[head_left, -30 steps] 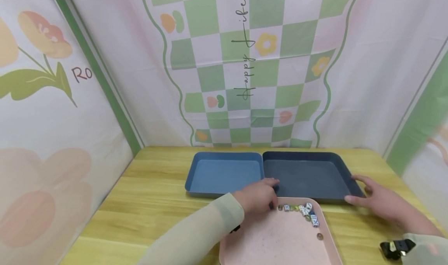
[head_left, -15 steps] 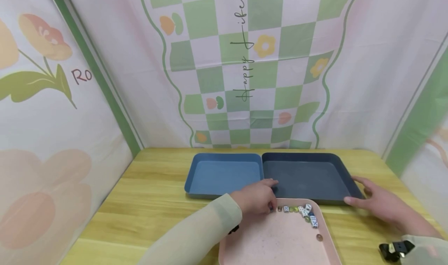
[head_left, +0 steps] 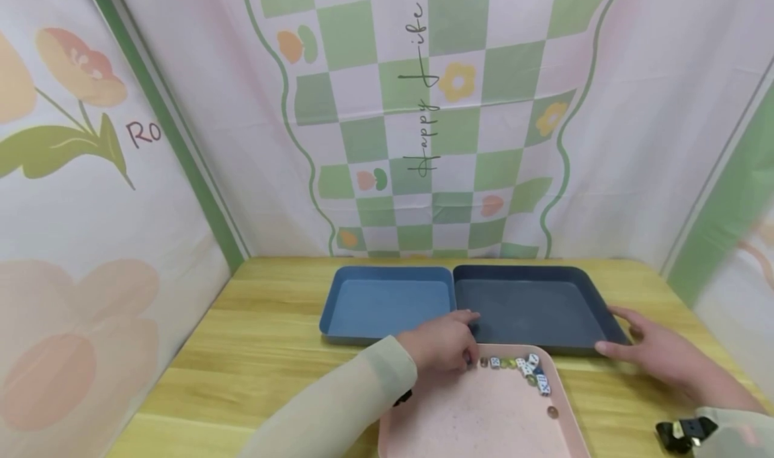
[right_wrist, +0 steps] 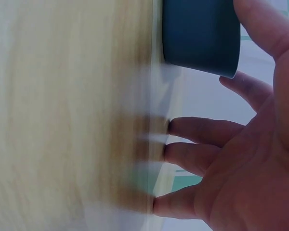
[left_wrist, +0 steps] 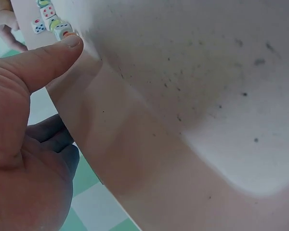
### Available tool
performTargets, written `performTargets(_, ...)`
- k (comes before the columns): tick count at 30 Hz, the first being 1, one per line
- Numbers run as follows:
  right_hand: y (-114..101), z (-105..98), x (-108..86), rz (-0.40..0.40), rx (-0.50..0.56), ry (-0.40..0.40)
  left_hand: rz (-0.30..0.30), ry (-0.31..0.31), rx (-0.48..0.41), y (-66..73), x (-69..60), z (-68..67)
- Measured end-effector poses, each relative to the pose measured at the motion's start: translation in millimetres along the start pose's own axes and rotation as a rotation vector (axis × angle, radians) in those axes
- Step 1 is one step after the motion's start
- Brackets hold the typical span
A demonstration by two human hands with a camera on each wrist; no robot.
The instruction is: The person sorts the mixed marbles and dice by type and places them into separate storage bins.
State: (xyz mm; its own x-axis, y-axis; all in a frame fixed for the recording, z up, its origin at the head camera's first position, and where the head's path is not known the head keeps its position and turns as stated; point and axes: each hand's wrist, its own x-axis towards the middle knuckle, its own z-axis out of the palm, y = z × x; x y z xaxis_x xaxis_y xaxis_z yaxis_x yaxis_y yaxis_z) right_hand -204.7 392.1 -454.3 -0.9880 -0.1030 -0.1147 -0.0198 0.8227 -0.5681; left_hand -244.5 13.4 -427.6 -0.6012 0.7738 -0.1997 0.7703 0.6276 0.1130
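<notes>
Scarcely anything has moved since the earlier frames: both hands keep their places, the small pieces lie as they lay, and the trays sit only slightly lower in the head view. Left hand [head_left: 444, 342]: placed at the far wall of the pink tray [head_left: 484, 414], thumb on the inner side, other fingers outside; a small dark piece [head_left: 467, 358] shows by the thumb, but whether the grip pinches it cannot be told. Along the far wall and into the far right corner lie at least four white dice [head_left: 495, 362] and at least four marbles [head_left: 553, 412], some overlapping, so that an exact count is not possible; one brown marble lies apart, near the right wall. Right hand [head_left: 653, 347]: grip spread, thumb and index finger touching the right end of the dark tray [head_left: 538, 310]. Trays number three: the dark one, the blue tray [head_left: 387, 303] just beside it on the left, and the pink one nearer the person. All rest on one wooden bench [head_left: 242, 350], before a printed cloth [head_left: 399, 129] with green and white checks.
</notes>
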Motion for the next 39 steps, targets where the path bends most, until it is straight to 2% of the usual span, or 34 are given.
performTargets(8,0.5,0.3,-0.6,0.004,0.0,0.0,0.005,0.009,-0.053,-1.7,-2.3,0.7)
performTargets(11,0.4,0.4,-0.9,0.003,0.001,-0.002,0.026,0.032,-0.14,-4.3,-3.9,0.1)
performTargets(16,0.9,0.6,-0.9,0.009,0.01,-0.008,0.007,0.048,-0.353,-8.2,-9.5,-7.7)
performTargets(21,2.3,0.9,-0.7,0.009,0.015,-0.006,-0.029,0.1,-0.425,-14.8,-13.7,-15.3)
performTargets(29,2.2,2.0,-0.2,-0.001,0.009,0.002,-0.076,0.15,-0.538,-38.8,-21.9,-30.5)
performTargets(33,1.9,2.0,0.5,-0.005,-0.004,0.006,-0.135,0.171,-0.59,-54.8,-28.6,-39.2)
performTargets(39,2.3,1.5,0.3,-0.013,-0.003,0.011,-0.224,0.24,-0.631,-78.3,-35.6,-46.2)
